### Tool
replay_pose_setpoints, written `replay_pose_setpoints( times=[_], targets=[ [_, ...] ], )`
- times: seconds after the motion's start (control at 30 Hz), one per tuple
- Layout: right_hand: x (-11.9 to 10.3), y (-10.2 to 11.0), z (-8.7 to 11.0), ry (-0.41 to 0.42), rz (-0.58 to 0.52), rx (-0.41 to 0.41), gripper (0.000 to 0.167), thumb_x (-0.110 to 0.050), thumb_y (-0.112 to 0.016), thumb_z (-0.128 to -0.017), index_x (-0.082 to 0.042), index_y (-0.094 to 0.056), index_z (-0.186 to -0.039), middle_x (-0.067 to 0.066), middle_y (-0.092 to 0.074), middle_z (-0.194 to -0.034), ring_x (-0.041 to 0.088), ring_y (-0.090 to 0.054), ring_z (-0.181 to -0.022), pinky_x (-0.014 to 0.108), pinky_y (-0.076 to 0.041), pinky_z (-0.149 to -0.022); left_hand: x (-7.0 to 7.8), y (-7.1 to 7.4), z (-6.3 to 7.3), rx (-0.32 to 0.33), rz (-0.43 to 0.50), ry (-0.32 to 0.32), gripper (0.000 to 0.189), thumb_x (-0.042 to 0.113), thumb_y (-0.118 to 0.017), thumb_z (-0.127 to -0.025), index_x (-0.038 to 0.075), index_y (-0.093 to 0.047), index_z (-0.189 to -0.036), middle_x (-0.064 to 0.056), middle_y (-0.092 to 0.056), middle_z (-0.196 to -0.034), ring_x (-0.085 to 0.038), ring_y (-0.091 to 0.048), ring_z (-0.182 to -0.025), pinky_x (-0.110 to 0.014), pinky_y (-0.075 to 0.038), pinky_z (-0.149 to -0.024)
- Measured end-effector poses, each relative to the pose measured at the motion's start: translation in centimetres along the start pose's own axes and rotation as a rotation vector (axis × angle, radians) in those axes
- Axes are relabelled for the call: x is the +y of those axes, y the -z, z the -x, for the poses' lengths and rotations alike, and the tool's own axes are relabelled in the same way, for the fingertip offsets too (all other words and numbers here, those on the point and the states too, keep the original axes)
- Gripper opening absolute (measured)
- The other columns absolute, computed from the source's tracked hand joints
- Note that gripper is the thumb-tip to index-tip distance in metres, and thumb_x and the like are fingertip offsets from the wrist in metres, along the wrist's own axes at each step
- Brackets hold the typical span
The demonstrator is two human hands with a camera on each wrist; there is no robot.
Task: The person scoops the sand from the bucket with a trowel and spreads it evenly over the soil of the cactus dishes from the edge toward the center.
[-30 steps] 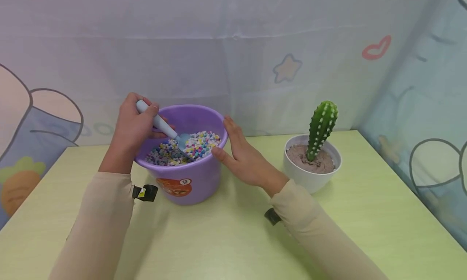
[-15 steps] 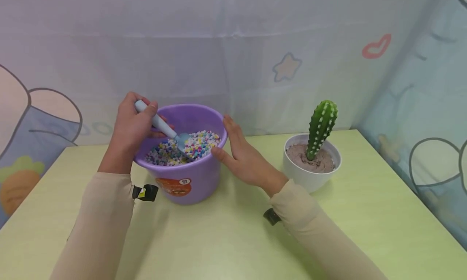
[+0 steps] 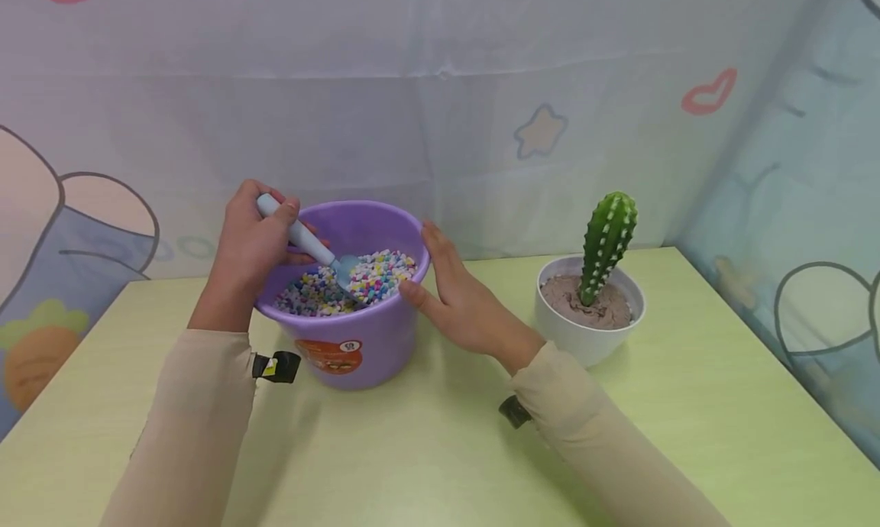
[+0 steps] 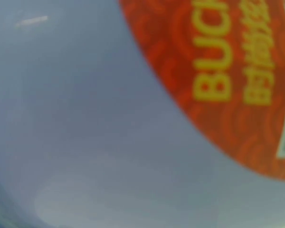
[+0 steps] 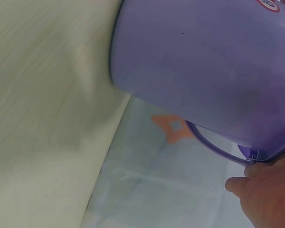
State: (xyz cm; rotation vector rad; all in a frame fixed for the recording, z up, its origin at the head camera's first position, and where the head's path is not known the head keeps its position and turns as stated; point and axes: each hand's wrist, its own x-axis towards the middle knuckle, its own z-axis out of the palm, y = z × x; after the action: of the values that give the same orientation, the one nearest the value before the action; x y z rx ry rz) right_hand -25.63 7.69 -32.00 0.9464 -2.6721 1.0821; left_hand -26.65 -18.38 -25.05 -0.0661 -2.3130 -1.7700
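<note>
A purple bucket (image 3: 360,359) stands on the table, holding many small multicoloured pebble-like pieces (image 3: 385,271). My left hand (image 3: 250,233) grips the pale blue handle of a small toy shovel (image 3: 309,242) at the bucket's left side. The shovel slants down to the right, its blade partly sunk among the pieces. With fairly straight fingers, my right hand (image 3: 464,302) steadies the bucket's right side at the rim. The right wrist view has the bucket wall (image 5: 194,61) and part of that hand (image 5: 270,190). Only the bucket's wall and its orange label (image 4: 199,71) fill the left wrist view.
To the right, a white pot (image 3: 584,344) holds brown soil-like filling and an upright green cactus (image 3: 608,244). The bucket's thin carrying handle (image 5: 213,146) hangs at its far side. A printed cloth (image 3: 440,130) rises behind the pale table (image 3: 412,458).
</note>
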Motion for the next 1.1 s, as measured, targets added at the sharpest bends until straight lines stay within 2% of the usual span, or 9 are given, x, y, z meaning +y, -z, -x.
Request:
replay_pose_setpoints(
  times=[0.23,0.33,0.63,0.87,1.1],
  targets=[
    [-0.19,0.15,-0.16,0.007,0.003,-0.006,0.098,-0.078,-0.024,-0.090,-0.012,0.003,-0.157,0.001,0.005,-0.164,0.018,-0.003,-0.148,0.046,-0.017,-0.116,0.03,0.42,-0.19,0.002,0.002,-0.022,0.017,0.022,-0.046,-0.105,0.007,-0.038,-0.103,-0.017,-0.070,-0.088,-0.020,-0.072,-0.067,-0.039,-0.060,-0.058],
    [-0.19,0.12,-0.10,0.008,0.000,-0.003,0.098,-0.078,-0.024,-0.090,-0.012,0.003,-0.157,0.001,0.005,-0.164,0.019,-0.004,-0.148,0.047,-0.018,-0.116,-0.07,0.37,-0.27,-0.009,0.031,-0.024,0.016,0.020,-0.046,-0.105,0.006,-0.040,-0.103,-0.016,-0.070,-0.086,-0.021,-0.072,-0.068,-0.041,-0.060,-0.058],
    [0.03,-0.01,0.21,-0.005,0.007,-0.007,0.098,-0.078,-0.022,-0.090,-0.012,0.004,-0.157,0.004,0.005,-0.164,0.019,-0.002,-0.148,0.046,-0.017,-0.116,-0.30,0.08,-0.31,-0.013,0.011,-0.014,0.018,0.023,-0.046,-0.105,0.006,-0.040,-0.104,-0.020,-0.068,-0.092,-0.023,-0.072,-0.069,-0.042,-0.060,-0.060],
    [0.06,0.12,0.13,-0.007,0.011,-0.005,0.096,-0.077,-0.024,-0.091,-0.013,0.004,-0.157,-0.002,0.007,-0.164,0.016,-0.001,-0.148,0.046,-0.017,-0.116,-0.07,-0.03,-0.23,-0.021,0.013,-0.020,0.018,0.023,-0.045,-0.106,0.006,-0.039,-0.105,-0.017,-0.069,-0.090,-0.022,-0.073,-0.072,-0.042,-0.060,-0.062],
    [0.06,0.10,0.08,-0.004,0.006,-0.006,0.096,-0.077,-0.024,-0.092,-0.012,0.004,-0.157,0.002,0.005,-0.164,0.017,-0.001,-0.148,0.046,-0.016,-0.117,-0.04,0.01,-0.13,-0.014,0.012,-0.023,0.018,0.023,-0.045,-0.106,0.006,-0.039,-0.105,-0.018,-0.069,-0.090,-0.021,-0.073,-0.070,-0.040,-0.060,-0.061]
  ],
)
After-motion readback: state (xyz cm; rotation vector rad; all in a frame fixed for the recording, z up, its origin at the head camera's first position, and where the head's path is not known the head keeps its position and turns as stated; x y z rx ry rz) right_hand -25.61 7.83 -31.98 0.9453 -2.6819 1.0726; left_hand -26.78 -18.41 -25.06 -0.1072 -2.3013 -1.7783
